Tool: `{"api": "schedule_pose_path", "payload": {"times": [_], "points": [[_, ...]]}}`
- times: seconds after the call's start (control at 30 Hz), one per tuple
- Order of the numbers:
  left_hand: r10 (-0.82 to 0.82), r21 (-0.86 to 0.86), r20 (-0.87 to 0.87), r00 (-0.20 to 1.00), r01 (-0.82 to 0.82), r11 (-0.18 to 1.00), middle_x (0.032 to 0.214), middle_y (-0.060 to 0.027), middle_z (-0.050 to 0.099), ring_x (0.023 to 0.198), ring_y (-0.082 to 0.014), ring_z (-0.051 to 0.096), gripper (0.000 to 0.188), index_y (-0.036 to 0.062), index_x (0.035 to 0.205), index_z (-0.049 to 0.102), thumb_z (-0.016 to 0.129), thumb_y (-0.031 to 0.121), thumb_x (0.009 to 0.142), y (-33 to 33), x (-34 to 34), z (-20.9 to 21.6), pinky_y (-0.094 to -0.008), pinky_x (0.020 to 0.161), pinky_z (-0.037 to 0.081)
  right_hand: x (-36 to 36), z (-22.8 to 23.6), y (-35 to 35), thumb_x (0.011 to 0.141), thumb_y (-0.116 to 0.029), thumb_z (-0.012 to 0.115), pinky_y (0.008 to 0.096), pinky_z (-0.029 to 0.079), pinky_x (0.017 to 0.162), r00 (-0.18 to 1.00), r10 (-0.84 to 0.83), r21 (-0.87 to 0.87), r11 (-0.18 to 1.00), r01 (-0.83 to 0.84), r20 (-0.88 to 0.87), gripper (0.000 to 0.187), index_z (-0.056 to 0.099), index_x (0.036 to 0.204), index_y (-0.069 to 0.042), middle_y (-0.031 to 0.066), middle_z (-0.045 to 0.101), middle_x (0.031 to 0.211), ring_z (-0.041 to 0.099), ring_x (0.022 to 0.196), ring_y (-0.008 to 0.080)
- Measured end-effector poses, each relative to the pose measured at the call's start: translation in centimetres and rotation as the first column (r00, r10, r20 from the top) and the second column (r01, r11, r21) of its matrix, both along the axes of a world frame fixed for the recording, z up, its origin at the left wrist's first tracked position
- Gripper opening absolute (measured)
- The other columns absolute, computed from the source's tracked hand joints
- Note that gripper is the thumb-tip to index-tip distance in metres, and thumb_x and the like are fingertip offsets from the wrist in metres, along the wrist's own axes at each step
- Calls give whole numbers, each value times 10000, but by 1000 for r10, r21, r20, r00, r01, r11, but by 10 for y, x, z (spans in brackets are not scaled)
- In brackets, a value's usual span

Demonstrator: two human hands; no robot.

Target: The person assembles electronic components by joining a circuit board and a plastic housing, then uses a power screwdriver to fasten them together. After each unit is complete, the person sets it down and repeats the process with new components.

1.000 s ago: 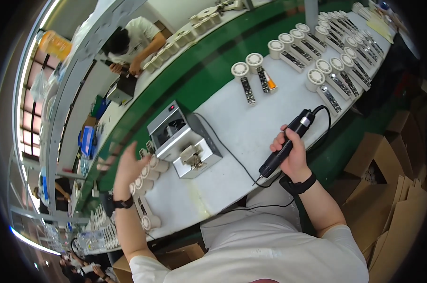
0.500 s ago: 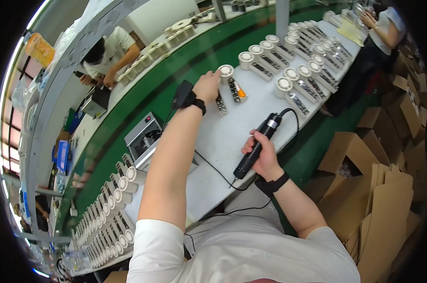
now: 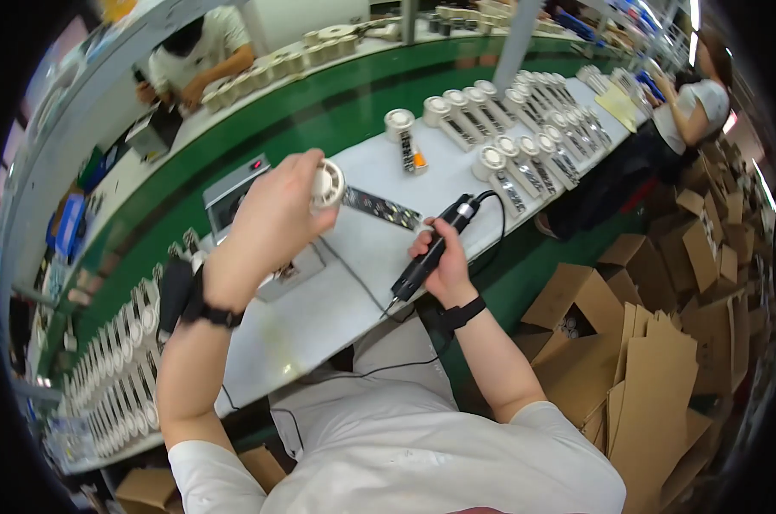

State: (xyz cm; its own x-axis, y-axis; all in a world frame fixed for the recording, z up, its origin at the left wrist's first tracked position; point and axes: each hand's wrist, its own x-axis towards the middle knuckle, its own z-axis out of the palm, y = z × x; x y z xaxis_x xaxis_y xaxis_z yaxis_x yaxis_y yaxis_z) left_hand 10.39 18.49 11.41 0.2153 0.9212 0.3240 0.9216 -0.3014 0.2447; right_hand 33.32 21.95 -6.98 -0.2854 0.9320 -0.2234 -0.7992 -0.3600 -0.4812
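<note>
My left hand (image 3: 272,210) grips the round white head of a handheld device (image 3: 379,206), lifted over the bench. Its long open handle shows a dark strip of electronic parts and points toward my right hand. In my right hand (image 3: 450,264) is a black electric screwdriver (image 3: 415,269), its bit slanting down to the left and its cord looping off the top. The handle's far end meets my right fingertips; whether they pinch it cannot be made out. Another white device (image 3: 399,122) with an orange piece lies on the bench beyond.
Rows of similar white devices (image 3: 491,158) stand at the right of the white bench (image 3: 319,330), more (image 3: 122,330) at the left. A grey metal box (image 3: 221,193) sits behind my left hand. Cardboard boxes (image 3: 568,300) fill the floor at right. Co-workers sit across and far right.
My left hand has picked up a device from the bench and brought it back toward me, its handle end now at my right hand. The screwdriver stays in my right hand. The view has shifted.
</note>
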Motion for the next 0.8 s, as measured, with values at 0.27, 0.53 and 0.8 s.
{"api": "schedule_pose_path", "payload": {"times": [0.27, 0.53, 0.8], "points": [[199, -306, 294, 935, -105, 946, 1109, -200, 630, 975, -366, 633, 623, -7, 1226, 557, 825, 168, 691, -213, -57, -52, -391, 835, 522, 5, 15, -3, 938, -287, 592, 306, 444, 629, 976, 61, 50, 996, -73, 209, 242, 538, 1062, -86, 10, 499, 734, 479, 632, 133], [547, -104, 313, 777, -544, 833, 1088, -191, 611, 974, -369, 602, 688, -38, 1230, 527, 854, 231, 687, -222, -68, -132, -417, 830, 508, -105, 146, -50, 936, -200, 578, 318, 450, 594, 900, -27, 549, 800, -241, 436, 231, 506, 1083, -36, 29, 508, 700, 494, 585, 148], [444, 83, 519, 731, -560, 825, 1140, -198, 584, 1040, -371, 556, 747, -21, 1248, 511, 889, 220, 652, -204, -68, -173, -433, 863, 487, -176, 145, -50, 871, -5, 620, 333, 497, 564, 836, -307, 809, 535, -243, 454, 218, 489, 1041, 38, 97, 577, 655, 572, 549, 188]]}}
